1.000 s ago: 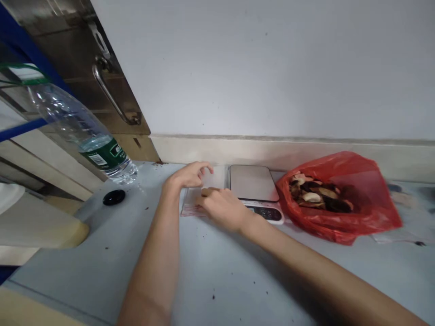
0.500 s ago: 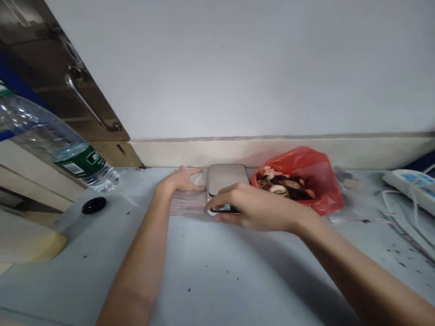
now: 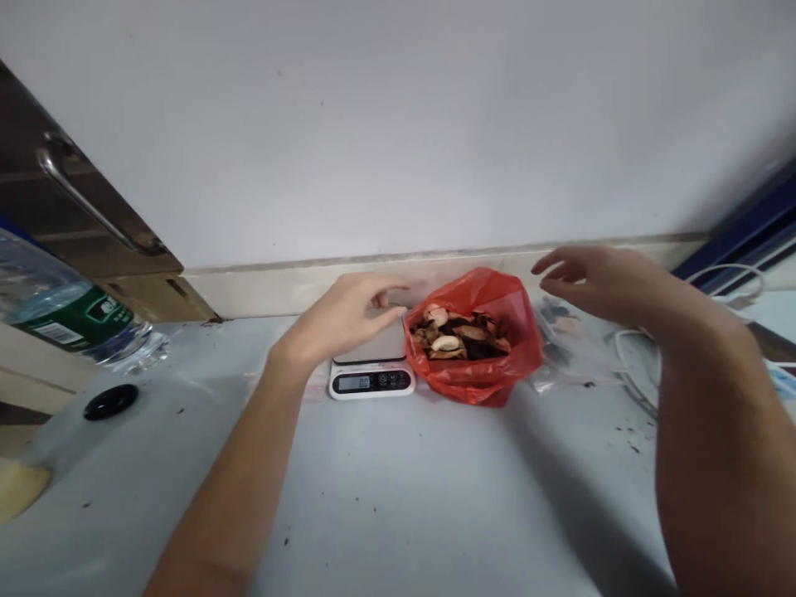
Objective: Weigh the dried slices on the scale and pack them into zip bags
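Observation:
A white digital scale (image 3: 371, 381) sits on the grey table against the wall, its display lit and seeming to read 0.0. Over the scale's plate hovers my left hand (image 3: 348, 315), fingers apart and holding nothing, its tips near the left rim of a red plastic bag (image 3: 522, 332). Dried brown and pale slices (image 3: 460, 336) fill the open bag, which stands right beside the scale. My right hand (image 3: 597, 282) is in the air to the right of the bag, fingers slightly curled and apart, with nothing in it. Clear plastic bags (image 3: 565, 336) lie below it.
On the left are a tilted water bottle (image 3: 87, 319), a black round lid (image 3: 111, 402) and a yellowish-edged object (image 3: 25, 489). White cables (image 3: 634, 373) run along the right side. Behind the table rises a white wall (image 3: 398, 124), and a metal handle (image 3: 93, 203) shows at upper left.
My right hand has left the scale's front and moved right, past the red bag. My left hand has shifted from the clear bag to above the scale. The view has turned rightward.

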The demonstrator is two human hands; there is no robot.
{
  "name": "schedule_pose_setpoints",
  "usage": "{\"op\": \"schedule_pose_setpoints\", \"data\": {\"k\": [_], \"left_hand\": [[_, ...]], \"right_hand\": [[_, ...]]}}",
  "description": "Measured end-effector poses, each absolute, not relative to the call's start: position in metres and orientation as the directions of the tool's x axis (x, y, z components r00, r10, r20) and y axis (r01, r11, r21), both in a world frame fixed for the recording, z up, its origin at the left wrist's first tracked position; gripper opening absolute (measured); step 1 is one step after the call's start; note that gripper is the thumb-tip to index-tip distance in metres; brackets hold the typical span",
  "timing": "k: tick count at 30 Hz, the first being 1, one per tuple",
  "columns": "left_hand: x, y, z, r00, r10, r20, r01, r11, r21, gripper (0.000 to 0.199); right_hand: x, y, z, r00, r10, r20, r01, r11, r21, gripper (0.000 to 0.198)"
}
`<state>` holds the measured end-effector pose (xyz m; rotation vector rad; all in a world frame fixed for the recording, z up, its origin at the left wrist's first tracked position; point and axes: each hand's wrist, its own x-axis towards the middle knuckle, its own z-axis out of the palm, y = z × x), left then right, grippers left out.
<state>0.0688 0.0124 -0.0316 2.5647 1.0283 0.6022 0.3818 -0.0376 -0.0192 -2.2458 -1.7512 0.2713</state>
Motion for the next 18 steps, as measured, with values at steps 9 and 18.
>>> {"op": "schedule_pose_setpoints", "data": {"k": [9,18], "left_hand": [[0.117,-0.004,-0.048,0.777,0.566,0.276,0.449,-0.805,0.387,0.022],[0.124,-0.006,-0.052,0.737,0.602,0.308,0.42,-0.764,0.489,0.031]], "right_hand": [[0.404,-0.029,-0.058,0.255,0.952,-0.171,0.917,-0.294,-0.269,0.051],[0.385,-0.056,-0.006,0.492,0.868,0.071,0.798,-0.417,-0.434,0.02]]}}
